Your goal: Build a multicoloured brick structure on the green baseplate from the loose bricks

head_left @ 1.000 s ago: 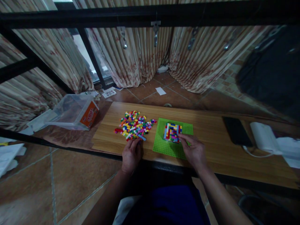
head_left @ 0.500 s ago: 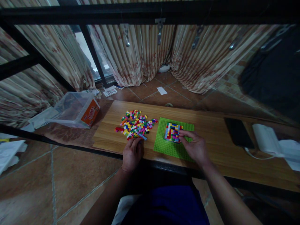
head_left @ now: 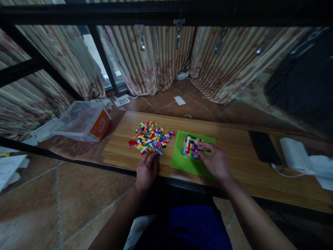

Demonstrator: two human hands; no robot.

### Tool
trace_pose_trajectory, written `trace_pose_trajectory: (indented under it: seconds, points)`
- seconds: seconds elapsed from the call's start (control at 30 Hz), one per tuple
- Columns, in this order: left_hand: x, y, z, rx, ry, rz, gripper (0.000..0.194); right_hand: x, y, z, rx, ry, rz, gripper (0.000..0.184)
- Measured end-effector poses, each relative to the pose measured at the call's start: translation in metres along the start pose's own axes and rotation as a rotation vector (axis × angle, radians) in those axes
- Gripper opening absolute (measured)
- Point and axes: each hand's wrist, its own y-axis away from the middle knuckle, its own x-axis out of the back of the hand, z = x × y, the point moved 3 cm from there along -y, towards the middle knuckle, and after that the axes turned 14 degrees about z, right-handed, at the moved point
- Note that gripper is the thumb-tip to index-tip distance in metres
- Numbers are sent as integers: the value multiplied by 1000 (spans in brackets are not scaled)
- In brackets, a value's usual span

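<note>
A green studded baseplate (head_left: 179, 156) lies on the wooden table, carrying a low build of multicoloured toy bricks (head_left: 189, 146). My right hand (head_left: 215, 160) is at the right side of this build, thumb and fingertips pinched together against it. Whatever is between those fingertips is too small to make out. To the left spreads a pile of loose toy bricks (head_left: 151, 137) in many colours. By the pile's front edge rests my left hand (head_left: 147, 170), its fingers curled together close to a long blue brick (head_left: 158, 151). What the left fingers hold, if anything, is hidden.
A clear plastic box (head_left: 83, 121) with an orange label stands left of the table board (head_left: 119, 152). On the right lie a black phone (head_left: 264, 147) with a white cable and a white power bank (head_left: 295, 154). Black metal bars (head_left: 166, 15) cross above.
My right hand's fingers have shifted very slightly at the right side of the brick build. The left hand stays where it was beside the pile.
</note>
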Motion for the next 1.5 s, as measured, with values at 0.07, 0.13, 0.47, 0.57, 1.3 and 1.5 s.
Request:
trace_pose_trajectory:
  seconds: [0.07, 0.13, 0.47, 0.57, 1.3, 1.5]
  points:
    - [0, 0, 0, -1, -2, -2, 26, -2, 1, 9, -118, -44, 17, 30]
    - [0, 0, 0, 2, -5, -3, 26, -3, 2, 17, -196, -91, 37, 31]
    - [-1, 0, -1, 11, -16, 2, 26, -8, 4, 25, -433, -314, 122, 32]
    - [-1, 0, 0, 8, -1, 6, 26, -10, 3, 26, -426, -328, 121, 31]
    - [0, 0, 2, 1, 7, 17, 24, -5, 11, -9, -113, -132, 157, 22]
    - [2, -1, 6, 18, 2, 20, 22, -45, 40, -75, 177, -112, -123, 22]
